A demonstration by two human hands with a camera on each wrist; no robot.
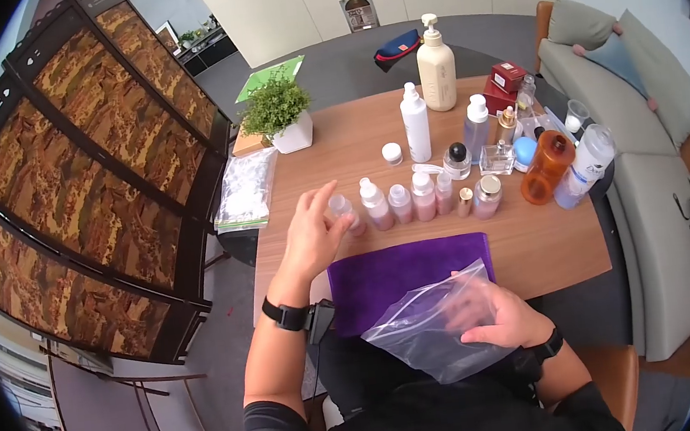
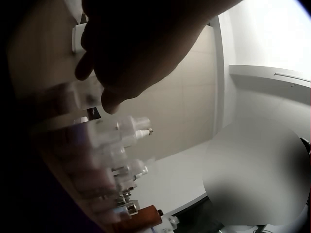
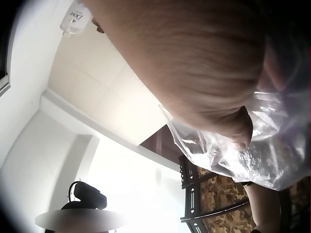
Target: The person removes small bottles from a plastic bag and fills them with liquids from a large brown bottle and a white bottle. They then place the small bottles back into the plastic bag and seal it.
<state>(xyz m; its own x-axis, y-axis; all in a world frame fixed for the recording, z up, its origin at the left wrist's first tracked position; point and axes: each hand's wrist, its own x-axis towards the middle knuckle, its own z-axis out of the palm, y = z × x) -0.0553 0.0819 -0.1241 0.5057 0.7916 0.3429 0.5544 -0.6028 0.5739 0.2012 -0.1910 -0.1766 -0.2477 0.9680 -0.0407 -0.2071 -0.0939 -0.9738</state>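
My left hand (image 1: 311,234) is at the leftmost pink bottle (image 1: 345,214), thumb and fingers apart beside it; whether they touch it cannot be told. In the left wrist view the hand (image 2: 131,53) is dark, with a blurred bottle (image 2: 89,93) by its fingertips. A clear zip bag (image 1: 425,333) hangs over the purple towel's (image 1: 401,264) front edge, held by my right hand (image 1: 503,317). Its fingers show through the plastic, its thumb outside. In the right wrist view the thumb lies against the bag (image 3: 218,155).
Several small bottles (image 1: 400,204) stand in a row behind the towel. Behind them are a white spray bottle (image 1: 417,128), a cream pump bottle (image 1: 437,71) and, rightward, an orange bottle (image 1: 548,167). A potted plant (image 1: 293,133) and a bag of white items (image 1: 245,190) are at left.
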